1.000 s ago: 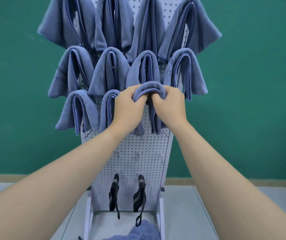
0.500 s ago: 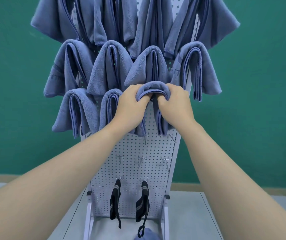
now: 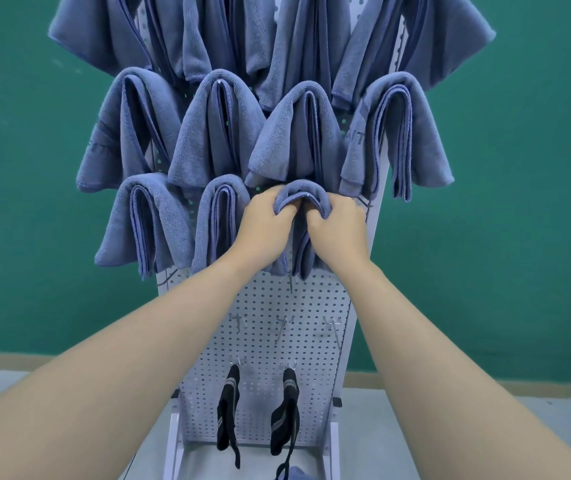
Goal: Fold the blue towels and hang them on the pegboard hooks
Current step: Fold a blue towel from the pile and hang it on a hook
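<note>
A folded blue towel (image 3: 303, 195) is draped over a hook in the third row of the white pegboard (image 3: 263, 306). My left hand (image 3: 265, 223) grips its left side. On the right side, my right hand (image 3: 337, 226) grips the fold, fingers curled under it. The hook's metal tip shows at the top of the fold. Several other folded blue towels (image 3: 218, 129) hang in the rows above and to the left. The towel's lower part is mostly hidden behind my hands.
Bare metal hooks (image 3: 282, 322) stick out of the pegboard below my hands. Two black straps (image 3: 228, 407) hang from lower hooks. A bit of blue cloth (image 3: 297, 474) lies at the stand's foot. A green wall stands behind, and a grey floor lies below.
The view has come closer to the pegboard and tilted up slightly. Both hands stay on the towel's fold, which now sits lower over the hook, with the hook tip showing.
</note>
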### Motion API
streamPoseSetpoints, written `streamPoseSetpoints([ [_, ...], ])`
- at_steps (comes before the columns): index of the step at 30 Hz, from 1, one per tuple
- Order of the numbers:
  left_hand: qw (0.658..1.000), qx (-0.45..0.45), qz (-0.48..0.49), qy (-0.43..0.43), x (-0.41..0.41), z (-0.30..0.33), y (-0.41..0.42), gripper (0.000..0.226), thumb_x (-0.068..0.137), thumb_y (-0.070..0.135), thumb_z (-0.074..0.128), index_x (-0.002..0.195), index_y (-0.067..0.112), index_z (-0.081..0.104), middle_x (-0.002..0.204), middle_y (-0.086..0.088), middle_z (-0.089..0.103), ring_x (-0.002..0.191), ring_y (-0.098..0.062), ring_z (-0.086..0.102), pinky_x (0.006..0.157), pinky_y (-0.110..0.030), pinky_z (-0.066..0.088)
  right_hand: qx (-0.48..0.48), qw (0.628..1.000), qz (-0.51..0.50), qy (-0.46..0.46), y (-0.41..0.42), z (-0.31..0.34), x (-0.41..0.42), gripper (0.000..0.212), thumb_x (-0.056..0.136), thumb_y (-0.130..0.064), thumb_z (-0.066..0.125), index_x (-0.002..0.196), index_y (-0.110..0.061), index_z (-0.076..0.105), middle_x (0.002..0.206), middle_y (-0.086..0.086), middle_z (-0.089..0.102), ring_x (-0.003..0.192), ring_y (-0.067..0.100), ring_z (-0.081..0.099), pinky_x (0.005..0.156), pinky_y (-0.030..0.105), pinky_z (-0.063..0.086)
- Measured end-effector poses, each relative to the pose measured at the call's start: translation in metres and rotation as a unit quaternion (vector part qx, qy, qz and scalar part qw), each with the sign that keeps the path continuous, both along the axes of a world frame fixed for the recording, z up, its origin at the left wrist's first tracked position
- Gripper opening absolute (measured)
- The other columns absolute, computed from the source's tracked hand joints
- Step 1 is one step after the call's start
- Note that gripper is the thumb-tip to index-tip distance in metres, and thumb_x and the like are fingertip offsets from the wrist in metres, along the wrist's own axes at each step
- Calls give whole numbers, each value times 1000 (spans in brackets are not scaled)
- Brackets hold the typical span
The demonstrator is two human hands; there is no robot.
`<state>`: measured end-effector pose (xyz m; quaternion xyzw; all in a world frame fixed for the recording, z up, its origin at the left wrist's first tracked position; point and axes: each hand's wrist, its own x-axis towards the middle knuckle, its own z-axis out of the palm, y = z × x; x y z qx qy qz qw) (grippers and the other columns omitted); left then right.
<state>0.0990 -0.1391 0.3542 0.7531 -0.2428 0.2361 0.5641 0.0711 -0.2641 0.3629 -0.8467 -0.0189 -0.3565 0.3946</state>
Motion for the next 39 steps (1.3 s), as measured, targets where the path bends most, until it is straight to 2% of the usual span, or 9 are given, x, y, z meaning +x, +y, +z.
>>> streamPoseSetpoints([
  [5,999,-39,-20,-11,-5,-13,-1,26,104,13,51,117,22,72,108,11,74,105,-4,66,90,-18,49,33,999,2,-19,10,-14,0,35,94,-11,54,63,-25,49,59,-7,51,64,21,44,54,35,32],
  [10,999,-7,12,47,-12,-44,1,18,105,20,50,93,19,62,72,15,61,64,-1,48,65,-23,42,44,999,-11,-12,19,-32,-4,32,94,-15,55,67,-30,47,65,-8,56,80,32,53,58,34,34],
  [15,997,40,-3,59,-18,-72,6,21,103,13,43,95,26,57,76,11,60,66,-4,48,64,-21,42,51,998,-8,27,26,-41,-18,34,96,-13,51,65,-24,41,65,-4,52,77,27,46,56,33,33],
  [23,992,67,-53,94,-51,-87,28,39,109,14,44,143,30,54,128,14,66,115,-11,62,98,-21,48,15,991,19,128,26,-62,-52,39,106,-24,50,68,-17,47,61,0,50,58,17,43,55,32,33],
  [25,991,79,-60,92,-62,-91,36,43,110,15,43,151,28,48,141,10,61,124,-21,58,109,-35,45,-2,989,23,149,28,-70,-62,37,107,-27,50,71,-17,50,62,-1,50,57,15,43,54,30,34],
  [28,983,102,-45,147,-72,-104,50,51,112,24,42,161,25,31,159,0,46,141,-25,47,116,-44,41,-18,984,21,174,30,-84,-77,31,108,-34,47,121,-15,68,96,4,71,66,14,55,67,31,48],
  [30,983,95,-37,152,-81,-119,61,54,111,26,43,163,24,27,163,10,34,138,1,47,114,-22,39,0,986,12,168,33,-97,-91,42,108,-35,47,144,-16,59,131,2,68,76,8,56,88,32,54],
  [34,987,50,2,156,-106,-167,89,51,109,21,48,159,20,38,158,11,42,141,-2,42,119,-25,32,40,992,5,123,43,-140,-119,37,106,-27,54,140,-16,63,143,-3,62,129,15,58,113,31,42],
  [39,970,23,88,227,-120,-260,123,41,106,10,51,147,9,53,143,1,59,131,-15,56,115,-32,42,-47,980,122,152,60,-232,-140,33,102,-16,60,133,-17,70,134,-8,68,125,2,60,111,24,45],
])
